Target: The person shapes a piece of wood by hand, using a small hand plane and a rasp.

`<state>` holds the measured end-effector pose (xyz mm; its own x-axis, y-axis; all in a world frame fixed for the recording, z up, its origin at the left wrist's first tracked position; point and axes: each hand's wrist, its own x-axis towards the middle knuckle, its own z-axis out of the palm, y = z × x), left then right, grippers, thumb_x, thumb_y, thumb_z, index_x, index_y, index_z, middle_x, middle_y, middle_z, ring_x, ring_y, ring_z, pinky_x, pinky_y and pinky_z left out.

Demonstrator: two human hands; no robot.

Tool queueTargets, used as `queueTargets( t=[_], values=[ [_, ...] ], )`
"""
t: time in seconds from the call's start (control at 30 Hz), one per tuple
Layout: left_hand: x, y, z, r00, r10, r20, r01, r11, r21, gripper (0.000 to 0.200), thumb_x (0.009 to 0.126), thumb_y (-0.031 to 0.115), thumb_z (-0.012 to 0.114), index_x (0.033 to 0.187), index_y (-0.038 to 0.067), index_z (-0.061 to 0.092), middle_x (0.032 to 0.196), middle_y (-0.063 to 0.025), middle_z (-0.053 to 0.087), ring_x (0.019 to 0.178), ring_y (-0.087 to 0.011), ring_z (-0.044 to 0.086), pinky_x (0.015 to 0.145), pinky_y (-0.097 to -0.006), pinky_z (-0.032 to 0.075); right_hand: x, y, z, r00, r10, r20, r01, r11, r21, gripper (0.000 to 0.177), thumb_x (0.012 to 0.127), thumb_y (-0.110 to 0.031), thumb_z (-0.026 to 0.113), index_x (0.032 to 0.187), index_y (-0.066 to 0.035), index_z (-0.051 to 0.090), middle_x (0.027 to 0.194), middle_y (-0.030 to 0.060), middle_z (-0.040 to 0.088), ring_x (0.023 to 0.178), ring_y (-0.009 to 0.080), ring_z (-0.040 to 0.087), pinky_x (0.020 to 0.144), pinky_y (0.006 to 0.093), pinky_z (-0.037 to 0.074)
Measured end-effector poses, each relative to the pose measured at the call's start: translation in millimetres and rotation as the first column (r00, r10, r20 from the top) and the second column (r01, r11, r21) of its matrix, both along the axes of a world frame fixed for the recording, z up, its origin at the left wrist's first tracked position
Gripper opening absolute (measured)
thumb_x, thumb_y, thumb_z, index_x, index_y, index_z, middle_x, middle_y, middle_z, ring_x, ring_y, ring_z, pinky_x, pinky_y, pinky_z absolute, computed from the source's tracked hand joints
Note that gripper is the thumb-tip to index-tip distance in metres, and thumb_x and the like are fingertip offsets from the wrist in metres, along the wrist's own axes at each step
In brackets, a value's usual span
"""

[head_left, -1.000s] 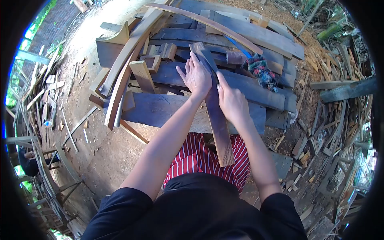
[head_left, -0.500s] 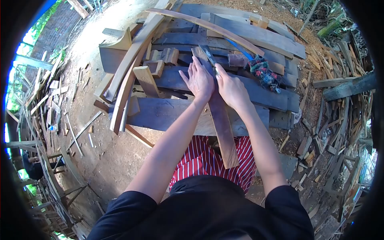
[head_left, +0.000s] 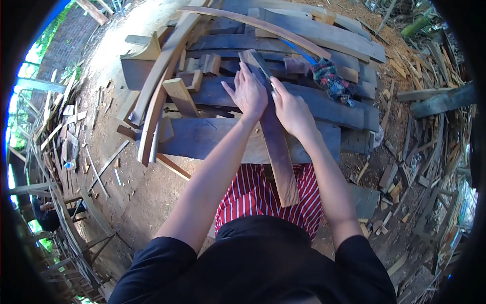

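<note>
Tool (head_left: 262, 65) lies half hidden under right hand (head_left: 292, 110).

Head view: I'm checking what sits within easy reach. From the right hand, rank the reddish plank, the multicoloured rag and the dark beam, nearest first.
1. Reddish plank: directly under the right hand, touching it.
2. Multicoloured rag: up and to its right, on the stacked boards.
3. Dark beam: at the far right edge, beyond the stack.

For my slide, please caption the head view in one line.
Left hand presses and right hand grips a dark tool on a brown board across grey planks.
</note>
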<state>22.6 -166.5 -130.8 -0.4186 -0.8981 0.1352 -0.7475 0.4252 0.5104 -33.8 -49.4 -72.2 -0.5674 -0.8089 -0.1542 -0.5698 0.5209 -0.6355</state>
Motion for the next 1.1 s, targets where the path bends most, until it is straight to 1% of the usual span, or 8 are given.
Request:
queueTargets(
  t=[0.43, 0.53, 0.6, 0.63, 0.73, 0.77, 0.83, 1.1],
  values=[
    [-1, 1, 1, 1.0, 0.005, 0.002, -0.005, 0.999, 0.042, 0.055, 0.098, 0.019, 0.038, 0.149, 0.0, 0.028, 0.143, -0.0126, 0.048, 0.138, -0.0251, 0.039, 0.118, -0.0572, 0.001, -20, -29, -7, 0.997, -0.008, 0.079, 0.013, 0.998, -0.069, 0.043, 0.101, -0.031, 0.041, 0.142, -0.023, 0.044, 0.09, 0.0291, 0.066, 0.087, 0.048, 0.064, 0.08, 0.0559, 0.051],
    [-2, -1, -1, 0.998, 0.048, -0.028, -0.047, 0.999, 0.028, 0.055, 0.098, 0.02, 0.039, 0.148, 0.0, 0.029, 0.143, -0.0126, 0.048, 0.138, -0.0255, 0.039, 0.118, -0.0568, 0.002, -14, -8, 0, 0.999, 0.035, -0.003, -0.035, 0.999, -0.022, 0.042, 0.101, -0.031, 0.04, 0.142, -0.022, 0.044, 0.089, 0.0289, 0.067, 0.086, 0.0473, 0.065, 0.079, 0.0551, 0.052],
    [-2, 2, -3, 0.999, 0.026, -0.038, -0.026, 1.0, 0.0, 0.056, 0.098, 0.022, 0.039, 0.148, 0.0, 0.029, 0.142, -0.0132, 0.049, 0.138, -0.026, 0.039, 0.118, -0.0566, 0.003, -12, 5, 4, 0.998, 0.036, 0.052, -0.035, 0.999, -0.017, 0.042, 0.101, -0.03, 0.04, 0.142, -0.022, 0.044, 0.088, 0.0278, 0.067, 0.083, 0.0465, 0.066, 0.077, 0.055, 0.053],
    [-1, 1, -3, 1.0, 0.013, -0.013, -0.013, 1.0, 0.001, 0.056, 0.098, 0.022, 0.039, 0.148, -0.001, 0.029, 0.141, -0.0128, 0.05, 0.138, -0.0261, 0.039, 0.118, -0.0564, 0.005, -11, 0, 35, 0.961, -0.045, 0.272, 0.008, 0.991, 0.135, 0.042, 0.101, -0.03, 0.04, 0.142, -0.023, 0.044, 0.086, 0.0271, 0.068, 0.08, 0.046, 0.066, 0.075, 0.0556, 0.054],
    [-4, 3, 3, 0.999, 0.043, -0.027, -0.042, 0.999, 0.03, 0.056, 0.098, 0.021, 0.039, 0.148, -0.001, 0.029, 0.141, -0.0129, 0.05, 0.138, -0.0257, 0.039, 0.118, -0.0568, 0.005, -14, 1, 35, 0.96, -0.027, 0.278, -0.012, 0.99, 0.138, 0.043, 0.101, -0.031, 0.04, 0.143, -0.023, 0.043, 0.087, 0.027, 0.068, 0.078, 0.0459, 0.067, 0.075, 0.0557, 0.054],
    [-3, 1, -3, 0.999, 0.041, -0.025, -0.04, 0.999, 0.024, 0.057, 0.097, 0.022, 0.041, 0.149, 0.0, 0.028, 0.141, -0.0131, 0.05, 0.138, -0.0249, 0.039, 0.118, -0.0569, 0.005, -14, 2, 3, 0.995, 0.011, 0.095, -0.01, 1.0, -0.007, 0.043, 0.101, -0.032, 0.04, 0.143, -0.023, 0.043, 0.087, 0.0278, 0.068, 0.081, 0.0467, 0.066, 0.077, 0.0556, 0.054],
    [-5, 1, 0, 1.0, 0.027, -0.006, -0.027, 0.999, 0.027, 0.059, 0.097, 0.022, 0.042, 0.149, 0.0, 0.027, 0.141, -0.0132, 0.05, 0.138, -0.0247, 0.039, 0.118, -0.057, 0.004, -7, 7, -4, 1.0, 0.017, 0.02, -0.016, 0.998, -0.053, 0.042, 0.101, -0.033, 0.04, 0.142, -0.022, 0.044, 0.092, 0.0283, 0.067, 0.088, 0.0478, 0.065, 0.081, 0.0565, 0.052],
    [-7, 3, -1, 1.0, 0.022, -0.006, -0.022, 0.999, 0.039, 0.061, 0.095, 0.021, 0.045, 0.15, 0.002, 0.027, 0.14, -0.0122, 0.052, 0.137, -0.0237, 0.041, 0.118, -0.0584, 0.001, -6, -1, -7, 0.999, -0.025, 0.02, 0.026, 0.999, -0.03, 0.043, 0.101, -0.032, 0.041, 0.143, -0.025, 0.043, 0.099, 0.028, 0.066, 0.093, 0.0477, 0.063, 0.084, 0.0557, 0.051]
  ],
)
